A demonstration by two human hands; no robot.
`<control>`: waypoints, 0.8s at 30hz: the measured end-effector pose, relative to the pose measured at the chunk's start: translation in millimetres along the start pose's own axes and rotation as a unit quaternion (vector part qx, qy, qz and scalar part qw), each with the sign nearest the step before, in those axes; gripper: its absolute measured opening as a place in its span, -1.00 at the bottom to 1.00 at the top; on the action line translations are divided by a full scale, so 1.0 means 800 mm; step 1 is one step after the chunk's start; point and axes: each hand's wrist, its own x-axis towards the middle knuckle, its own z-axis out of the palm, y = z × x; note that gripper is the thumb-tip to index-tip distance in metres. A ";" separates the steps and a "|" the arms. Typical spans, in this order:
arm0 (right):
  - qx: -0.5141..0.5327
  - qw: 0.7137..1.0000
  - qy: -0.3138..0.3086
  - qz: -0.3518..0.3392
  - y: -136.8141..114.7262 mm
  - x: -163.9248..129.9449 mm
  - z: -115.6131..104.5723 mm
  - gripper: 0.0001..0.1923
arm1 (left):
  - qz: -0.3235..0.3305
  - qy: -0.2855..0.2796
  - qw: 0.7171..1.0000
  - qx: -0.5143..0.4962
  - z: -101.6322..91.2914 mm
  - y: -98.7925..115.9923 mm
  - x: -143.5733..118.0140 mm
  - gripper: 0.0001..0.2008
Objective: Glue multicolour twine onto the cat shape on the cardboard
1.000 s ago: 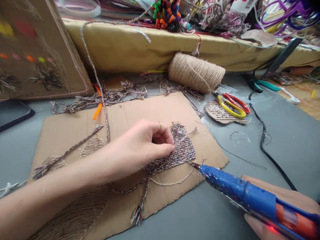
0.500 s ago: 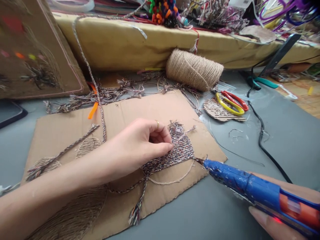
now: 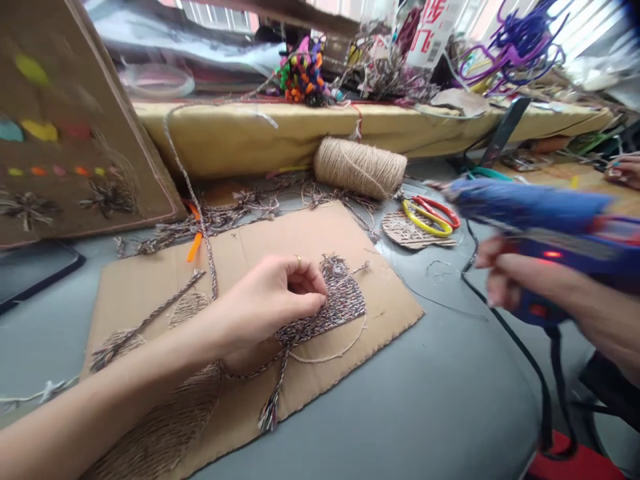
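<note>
My left hand (image 3: pixel 280 293) reaches over a cardboard sheet (image 3: pixel 390 320), thumb and fingers pinched on multicoloured cord (image 3: pixel 347 301), which is laid in close rows as a rounded patch. The fingers partly hide the pinched spot. At the patch's top is a frayed tuft, and a tasselled cord end (image 3: pixel 269 413) hangs below it. A thin twine line (image 3: pixel 330 360) curves beneath the patch. Blurred by motion, my right hand (image 3: pixel 555 277) grips a blue hot glue gun (image 3: pixel 535 203) with a red light, held in the air right of the cardboard, its nozzle pointing left.
Behind the cardboard lies a jute twine spool (image 3: pixel 360 168). Yellow-and-red-handled scissors (image 3: pixel 430 217) rest on a cardboard round (image 3: pixel 400 233). A black cable (image 3: pixel 515 350) crosses the grey table. A decorated board (image 3: pixel 75 167) leans at left. Another person's hand (image 3: pixel 625 170) shows at far right.
My right hand has lifted the glue gun away from the patch's right edge, up and to the right. My left hand keeps its pinch on the patch. The view has tilted up.
</note>
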 end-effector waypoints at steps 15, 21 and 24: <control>-0.214 0.890 -0.162 -0.369 0.012 0.159 0.051 -0.61 | 0.012 0.073 0.991 0.109 0.017 0.008 -0.032 -0.88; -0.197 0.894 -0.159 -0.369 0.030 0.162 0.052 -0.70 | 0.074 0.089 0.973 0.202 0.027 -0.003 -0.033 -0.86; -0.191 0.897 -0.154 -0.369 0.034 0.158 0.042 -0.64 | 0.147 0.117 0.955 0.230 0.032 -0.010 -0.028 -0.87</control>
